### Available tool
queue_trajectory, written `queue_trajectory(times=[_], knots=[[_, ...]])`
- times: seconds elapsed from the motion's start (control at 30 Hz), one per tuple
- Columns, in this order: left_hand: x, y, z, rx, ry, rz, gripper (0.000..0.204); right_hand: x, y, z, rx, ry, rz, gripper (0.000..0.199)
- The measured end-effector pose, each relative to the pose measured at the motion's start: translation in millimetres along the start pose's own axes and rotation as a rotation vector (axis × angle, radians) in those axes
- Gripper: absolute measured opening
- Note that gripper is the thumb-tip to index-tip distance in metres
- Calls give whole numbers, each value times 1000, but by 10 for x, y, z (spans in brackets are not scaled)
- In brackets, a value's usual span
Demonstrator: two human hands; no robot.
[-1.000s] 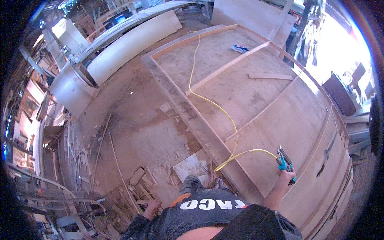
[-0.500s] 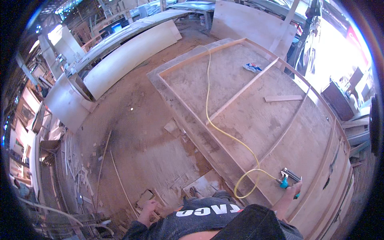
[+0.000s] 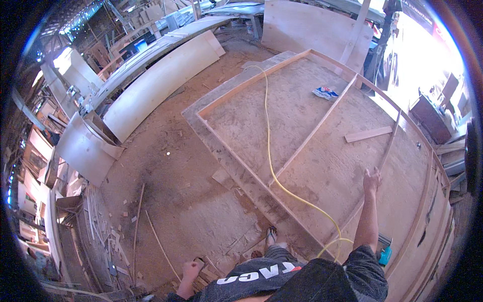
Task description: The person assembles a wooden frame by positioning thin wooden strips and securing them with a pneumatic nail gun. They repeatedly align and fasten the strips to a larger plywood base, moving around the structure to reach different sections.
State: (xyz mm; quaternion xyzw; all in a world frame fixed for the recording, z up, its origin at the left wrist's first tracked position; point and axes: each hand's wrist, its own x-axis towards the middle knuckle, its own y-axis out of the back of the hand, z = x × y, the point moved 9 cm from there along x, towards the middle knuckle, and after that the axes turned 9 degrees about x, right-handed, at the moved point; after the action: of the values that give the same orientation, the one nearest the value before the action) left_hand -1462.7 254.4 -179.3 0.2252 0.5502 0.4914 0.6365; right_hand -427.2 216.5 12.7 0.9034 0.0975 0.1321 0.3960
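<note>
My right hand (image 3: pixel 372 180) reaches out over the wooden frame (image 3: pixel 306 132), fingers spread and holding nothing. It is close to one of the frame's cross slats (image 3: pixel 391 138); whether it touches is unclear. A teal and black nail gun (image 3: pixel 385 255) lies on the board beside my right elbow, partly hidden by my sleeve. The yellow air hose (image 3: pixel 293 195) runs from there across the frame to its far left corner. Low on my left side, my left hand (image 3: pixel 190 270) is curled next to a small dark-ended piece (image 3: pixel 199 261); what it holds, if anything, I cannot make out.
A loose short wooden strip (image 3: pixel 368 134) and a blue-white packet (image 3: pixel 325 92) lie inside the frame. Thin slats (image 3: pixel 162 245) and scraps lie on the dusty floor to the left. A curved pale panel (image 3: pixel 163 83) and a large plywood sheet (image 3: pixel 314 32) stand behind.
My right hand has let go of the nail gun and stretched forward over the frame. The nail gun is now by my elbow. My view has shifted slightly.
</note>
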Motion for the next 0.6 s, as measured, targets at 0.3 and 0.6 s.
queue_trajectory(times=[0.3, 0.6], knots=[[-760, 119, 116, 244, 158, -327, 30, 1191, -1520, -366, -436, -38, -350, 71], [-523, 476, 10, 253, 283, -376, 34, 1635, -2251, -270, -247, -200, -580, 72]])
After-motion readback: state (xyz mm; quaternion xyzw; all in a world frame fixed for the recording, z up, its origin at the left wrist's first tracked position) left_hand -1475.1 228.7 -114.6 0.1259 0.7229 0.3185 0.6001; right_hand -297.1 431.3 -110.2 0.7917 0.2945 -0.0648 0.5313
